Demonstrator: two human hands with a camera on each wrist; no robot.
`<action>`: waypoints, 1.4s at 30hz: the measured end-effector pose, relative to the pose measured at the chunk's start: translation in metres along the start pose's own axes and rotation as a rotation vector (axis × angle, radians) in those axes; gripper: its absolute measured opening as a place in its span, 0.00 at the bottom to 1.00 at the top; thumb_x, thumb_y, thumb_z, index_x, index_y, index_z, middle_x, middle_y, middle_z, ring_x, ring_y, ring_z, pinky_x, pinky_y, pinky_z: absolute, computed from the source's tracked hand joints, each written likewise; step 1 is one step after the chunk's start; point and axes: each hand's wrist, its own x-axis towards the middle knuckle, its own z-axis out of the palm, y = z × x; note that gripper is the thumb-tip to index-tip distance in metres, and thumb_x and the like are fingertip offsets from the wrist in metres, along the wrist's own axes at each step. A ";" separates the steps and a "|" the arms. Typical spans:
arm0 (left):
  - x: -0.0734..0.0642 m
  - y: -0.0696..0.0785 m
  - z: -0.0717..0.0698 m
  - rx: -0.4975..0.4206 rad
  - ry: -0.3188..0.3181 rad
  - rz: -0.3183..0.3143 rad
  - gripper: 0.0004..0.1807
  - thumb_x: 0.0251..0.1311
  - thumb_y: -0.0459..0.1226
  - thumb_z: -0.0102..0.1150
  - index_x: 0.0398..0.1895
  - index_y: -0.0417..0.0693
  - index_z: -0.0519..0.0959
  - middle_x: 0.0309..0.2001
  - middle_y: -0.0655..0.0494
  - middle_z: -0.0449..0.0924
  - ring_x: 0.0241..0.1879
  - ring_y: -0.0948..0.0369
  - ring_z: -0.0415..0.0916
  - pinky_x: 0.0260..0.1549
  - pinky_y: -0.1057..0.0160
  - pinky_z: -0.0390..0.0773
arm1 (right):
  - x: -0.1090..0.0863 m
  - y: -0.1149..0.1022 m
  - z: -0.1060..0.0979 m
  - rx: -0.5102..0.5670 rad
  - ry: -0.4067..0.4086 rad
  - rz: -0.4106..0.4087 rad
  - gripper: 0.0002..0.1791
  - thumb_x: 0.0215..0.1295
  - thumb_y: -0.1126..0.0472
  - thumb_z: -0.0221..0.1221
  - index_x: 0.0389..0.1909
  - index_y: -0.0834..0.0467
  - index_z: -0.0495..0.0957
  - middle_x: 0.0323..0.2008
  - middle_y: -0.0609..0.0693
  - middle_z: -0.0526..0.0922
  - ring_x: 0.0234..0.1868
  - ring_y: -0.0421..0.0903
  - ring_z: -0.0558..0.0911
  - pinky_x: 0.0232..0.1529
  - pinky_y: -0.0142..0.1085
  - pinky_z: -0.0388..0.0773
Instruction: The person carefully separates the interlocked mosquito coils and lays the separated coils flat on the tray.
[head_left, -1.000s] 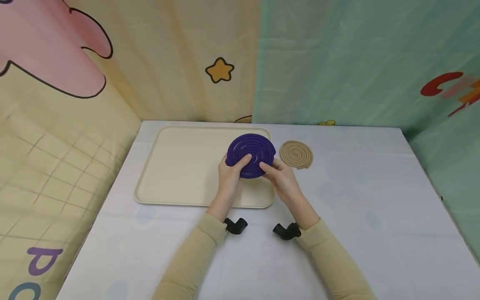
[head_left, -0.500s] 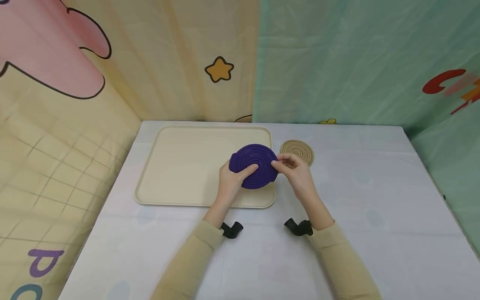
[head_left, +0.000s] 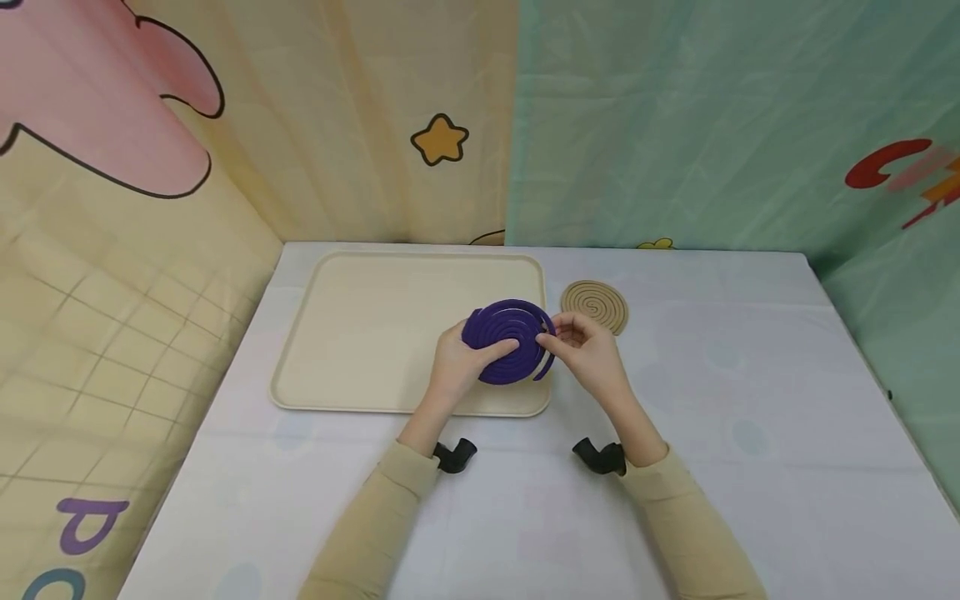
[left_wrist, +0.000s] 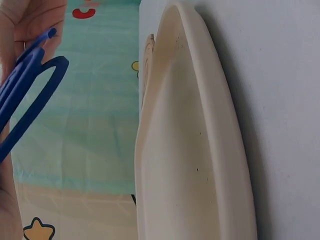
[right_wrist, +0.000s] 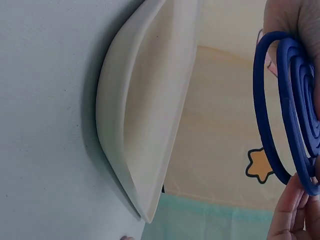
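Observation:
A purple mosquito coil [head_left: 498, 342] is held up above the right part of the cream tray [head_left: 337, 404]. Its left side is gripped by my left hand [head_left: 457, 360], thumb across the face and fingers hidden behind. My right hand [head_left: 594, 357] pinches the right edge between thumb and fingers. There an outer strand stands apart from the inner turns, with a gap between. The right wrist view shows this loose strand of the coil [right_wrist: 261, 102] in blue. In the left wrist view the coil [left_wrist: 32, 111] is edge-on. A tan mosquito coil [head_left: 595, 303] lies behind my right hand.
The tray is on a white-covered table [head_left: 720, 400], its right rim beside the tan coil. A yellow curtain [head_left: 360, 125] and a green curtain [head_left: 660, 125] stand behind the table. Black curved pieces [head_left: 456, 457] sit at both wrists.
Both hands have brought the purple coil lower and slightly right. The right hand has shifted from its front to its right edge, and an outer strand has come away from the rest.

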 end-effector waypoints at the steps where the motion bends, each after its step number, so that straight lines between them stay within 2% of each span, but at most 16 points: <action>1: 0.000 0.001 -0.001 0.020 -0.021 -0.002 0.33 0.47 0.43 0.77 0.57 0.42 0.79 0.54 0.46 0.83 0.55 0.51 0.80 0.56 0.55 0.79 | 0.000 0.000 -0.001 -0.018 -0.005 -0.004 0.13 0.60 0.64 0.68 0.43 0.66 0.80 0.37 0.56 0.82 0.34 0.34 0.79 0.38 0.22 0.79; 6: 0.000 0.002 -0.007 0.060 -0.116 -0.003 0.32 0.49 0.44 0.75 0.58 0.45 0.79 0.52 0.46 0.84 0.53 0.51 0.81 0.55 0.55 0.80 | -0.004 -0.001 -0.003 -0.065 -0.021 -0.011 0.13 0.60 0.61 0.68 0.43 0.65 0.83 0.38 0.56 0.85 0.36 0.35 0.79 0.39 0.23 0.79; 11: -0.004 0.002 -0.009 0.023 -0.121 -0.041 0.35 0.49 0.43 0.74 0.63 0.46 0.75 0.55 0.46 0.82 0.56 0.51 0.79 0.58 0.54 0.78 | -0.008 -0.001 -0.003 0.038 -0.025 0.056 0.15 0.60 0.62 0.69 0.43 0.68 0.82 0.31 0.43 0.83 0.32 0.34 0.79 0.36 0.23 0.78; 14: -0.007 0.001 -0.007 -0.052 -0.084 -0.048 0.36 0.51 0.40 0.72 0.65 0.47 0.73 0.58 0.45 0.81 0.58 0.50 0.78 0.60 0.54 0.76 | -0.009 -0.001 0.000 0.153 -0.022 0.084 0.15 0.60 0.65 0.67 0.44 0.70 0.80 0.28 0.38 0.82 0.31 0.33 0.80 0.37 0.24 0.80; 17: -0.010 0.000 -0.001 -0.146 -0.004 -0.022 0.33 0.52 0.38 0.71 0.64 0.45 0.74 0.57 0.45 0.81 0.58 0.50 0.78 0.60 0.55 0.76 | -0.011 0.000 0.004 0.283 -0.025 0.098 0.12 0.61 0.67 0.66 0.42 0.70 0.79 0.28 0.39 0.83 0.31 0.33 0.82 0.38 0.27 0.83; 20: -0.012 -0.001 0.004 -0.215 0.099 0.016 0.30 0.51 0.37 0.72 0.60 0.42 0.77 0.54 0.44 0.82 0.55 0.52 0.80 0.59 0.58 0.77 | -0.012 0.003 0.008 0.364 -0.082 0.116 0.10 0.62 0.68 0.65 0.41 0.69 0.78 0.29 0.42 0.84 0.31 0.35 0.84 0.39 0.30 0.84; 22: -0.013 -0.002 0.005 -0.217 0.148 0.040 0.28 0.50 0.37 0.73 0.57 0.40 0.78 0.52 0.43 0.83 0.53 0.52 0.81 0.57 0.58 0.79 | -0.012 0.004 0.009 0.374 -0.131 0.136 0.11 0.63 0.68 0.64 0.42 0.70 0.77 0.29 0.43 0.85 0.32 0.36 0.85 0.41 0.32 0.85; 23: -0.012 -0.003 0.005 -0.205 0.155 0.048 0.28 0.50 0.36 0.74 0.55 0.39 0.79 0.51 0.42 0.84 0.52 0.52 0.81 0.56 0.58 0.79 | -0.012 0.005 0.008 0.358 -0.154 0.147 0.12 0.63 0.67 0.64 0.42 0.70 0.77 0.30 0.43 0.86 0.33 0.36 0.86 0.42 0.32 0.85; 25: -0.012 -0.003 0.003 -0.141 0.123 0.058 0.27 0.49 0.37 0.75 0.54 0.40 0.80 0.50 0.43 0.84 0.51 0.52 0.82 0.54 0.57 0.80 | -0.012 0.007 0.006 0.268 -0.174 0.151 0.12 0.63 0.66 0.64 0.42 0.70 0.77 0.29 0.43 0.86 0.33 0.36 0.86 0.42 0.33 0.85; 27: -0.011 -0.004 0.000 -0.054 0.064 0.058 0.25 0.49 0.38 0.75 0.52 0.41 0.81 0.49 0.44 0.85 0.50 0.51 0.82 0.53 0.56 0.81 | -0.011 0.007 0.002 0.126 -0.171 0.137 0.13 0.62 0.64 0.66 0.42 0.68 0.78 0.29 0.45 0.86 0.32 0.36 0.85 0.40 0.32 0.84; 31: -0.011 -0.002 -0.006 0.117 -0.074 0.044 0.26 0.50 0.42 0.75 0.54 0.45 0.81 0.49 0.48 0.85 0.50 0.52 0.83 0.51 0.55 0.82 | -0.012 0.003 -0.004 -0.144 -0.163 0.056 0.13 0.59 0.59 0.69 0.40 0.61 0.81 0.31 0.51 0.84 0.32 0.40 0.80 0.35 0.30 0.78; 35: -0.010 0.001 -0.008 0.223 -0.177 0.052 0.25 0.50 0.44 0.75 0.52 0.47 0.82 0.48 0.50 0.86 0.48 0.53 0.83 0.50 0.55 0.82 | -0.011 0.000 -0.005 -0.248 -0.166 -0.029 0.12 0.59 0.59 0.69 0.40 0.59 0.82 0.33 0.52 0.83 0.33 0.44 0.79 0.33 0.28 0.77; 39: -0.011 0.001 -0.009 0.187 -0.204 0.025 0.26 0.51 0.43 0.75 0.54 0.47 0.81 0.49 0.50 0.85 0.50 0.53 0.82 0.52 0.54 0.81 | -0.011 0.000 -0.005 -0.256 -0.143 -0.054 0.10 0.59 0.60 0.69 0.39 0.60 0.83 0.33 0.53 0.85 0.34 0.44 0.81 0.32 0.28 0.77; 42: -0.012 -0.002 -0.009 0.065 -0.166 -0.028 0.28 0.51 0.40 0.74 0.57 0.47 0.80 0.53 0.48 0.84 0.53 0.52 0.81 0.55 0.54 0.80 | -0.011 0.001 -0.003 -0.185 -0.115 0.000 0.11 0.60 0.59 0.69 0.39 0.61 0.82 0.33 0.54 0.85 0.33 0.42 0.81 0.31 0.27 0.77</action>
